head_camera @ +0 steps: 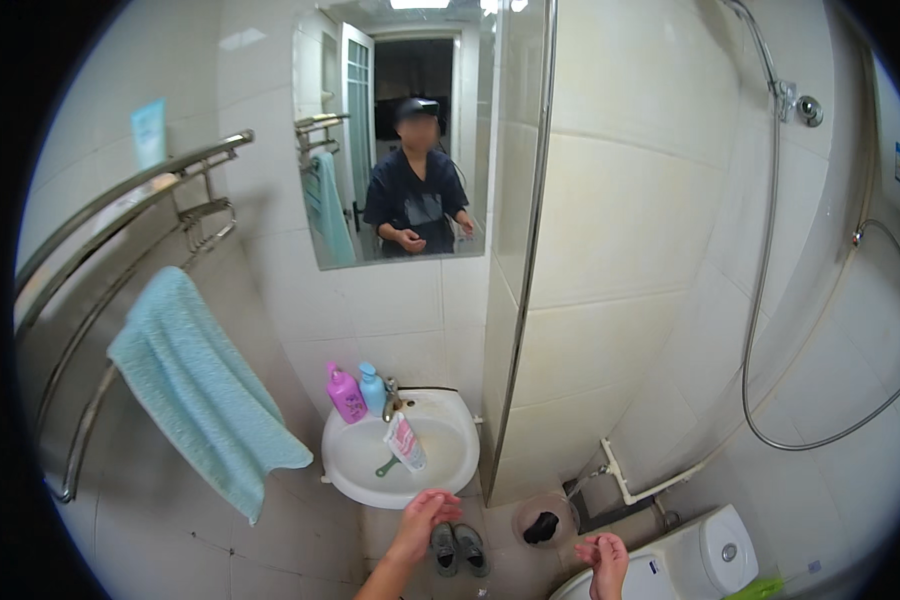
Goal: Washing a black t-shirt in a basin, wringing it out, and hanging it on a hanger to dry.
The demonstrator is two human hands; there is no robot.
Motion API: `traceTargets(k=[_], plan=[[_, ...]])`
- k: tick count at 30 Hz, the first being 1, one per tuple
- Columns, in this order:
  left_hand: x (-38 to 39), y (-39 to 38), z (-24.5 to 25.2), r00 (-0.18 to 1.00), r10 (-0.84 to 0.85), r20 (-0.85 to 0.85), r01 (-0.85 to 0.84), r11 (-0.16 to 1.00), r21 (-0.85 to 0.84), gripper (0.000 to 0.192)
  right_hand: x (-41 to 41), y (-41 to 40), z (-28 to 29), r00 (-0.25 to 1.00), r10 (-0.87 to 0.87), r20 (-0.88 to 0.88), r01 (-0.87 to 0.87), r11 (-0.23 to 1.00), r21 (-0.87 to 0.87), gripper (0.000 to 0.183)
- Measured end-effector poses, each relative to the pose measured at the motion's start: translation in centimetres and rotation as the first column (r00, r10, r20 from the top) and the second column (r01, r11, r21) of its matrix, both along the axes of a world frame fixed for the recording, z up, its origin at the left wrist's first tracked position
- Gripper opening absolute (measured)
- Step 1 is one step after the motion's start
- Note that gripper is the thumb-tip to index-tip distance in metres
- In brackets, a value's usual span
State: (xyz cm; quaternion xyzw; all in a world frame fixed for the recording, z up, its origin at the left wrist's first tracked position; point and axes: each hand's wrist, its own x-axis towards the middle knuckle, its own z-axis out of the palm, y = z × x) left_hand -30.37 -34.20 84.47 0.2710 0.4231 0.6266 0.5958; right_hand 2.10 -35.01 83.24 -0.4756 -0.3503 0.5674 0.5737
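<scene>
My left hand [431,517] is held in the air just in front of the white washbasin [401,495], its fingers loosely curled with nothing in them. To the right, above the toilet [645,574], hovers my right hand [604,559], also holding nothing. In the basin a pink and white squeeze tube [406,444] lies over a green-handled brush [387,466]. A pink pump bottle [346,395] and a blue pump bottle [373,391] stand on the rim beside the metal faucet [391,401]. Between my hands, on the floor, a round basin [521,525] holds a black item [541,528] as water runs in.
A pair of grey shoes [459,551] sits on the floor below the washbasin. At left a light blue towel [195,375] hangs from a metal rack [120,195]. The wall mirror [326,251] reflects a person. A shower hose [772,225] loops down at right.
</scene>
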Motion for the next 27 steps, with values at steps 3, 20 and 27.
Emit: traceTargets(k=[3, 20, 27], plan=[[-2.2, -3.3, 2.7, 0.990, 0.142, -0.022, -0.139, 0.987, 0.083, 0.020, -0.1, 2.1, 2.0, 0.988, 0.038, -0.152, -0.015, 0.989, 0.150, 0.015], [0.6, -11.8, 6.2, 0.909, 0.413, -0.049, -0.406, 0.907, 0.113, 0.016, 0.7, -2.3, 7.0, 0.954, 0.199, -0.223, -0.177, 0.977, 0.115, 0.014], [2.5, -10.9, 5.9, 0.939, 0.336, -0.075, -0.332, 0.941, 0.057, 0.016, 3.4, -3.1, 6.7, 0.962, 0.027, -0.272, -0.009, 0.998, 0.067, 0.014]])
